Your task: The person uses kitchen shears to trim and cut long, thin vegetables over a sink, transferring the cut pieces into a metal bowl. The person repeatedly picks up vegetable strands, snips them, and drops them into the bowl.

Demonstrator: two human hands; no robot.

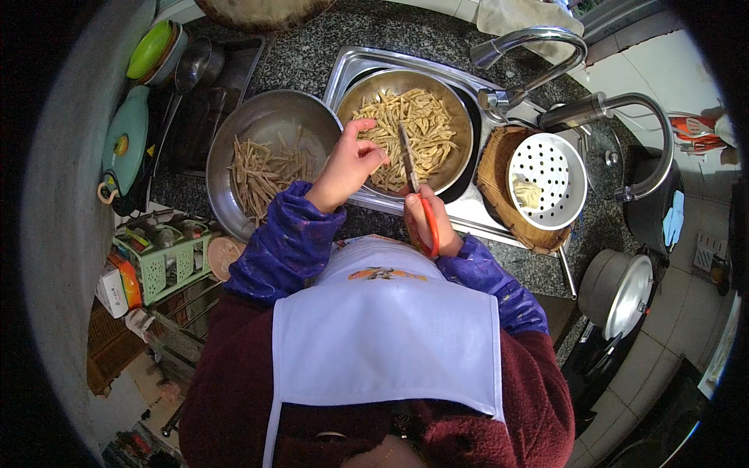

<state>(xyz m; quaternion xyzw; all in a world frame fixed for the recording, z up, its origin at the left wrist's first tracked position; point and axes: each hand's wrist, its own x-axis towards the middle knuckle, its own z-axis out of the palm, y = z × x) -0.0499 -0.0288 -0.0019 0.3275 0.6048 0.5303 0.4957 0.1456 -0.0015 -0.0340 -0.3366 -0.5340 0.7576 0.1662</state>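
My right hand (431, 222) is closed round the orange-red handles of a pair of scissors (406, 152). Their blades point away from me over a metal basin (464, 117) set in the sink. Short, pale yellow-brown dried-looking strips (417, 125) fill much of this basin. Over its left side, my left hand (347, 164) has its thumb and fingers drawn together beside the blades; what they pinch is too small to make out. To the left, a wide metal pan (222, 148) contains longer, browner strips (261, 175), heaped mostly at its left side.
A white perforated colander (577, 160) with a pale lump inside rests on a woven basket (491, 156) at right. Two curved taps (573, 39) reach over the sink area. Farther right is a lidded pot (605, 288); a green rack (175, 265) stands low at left.
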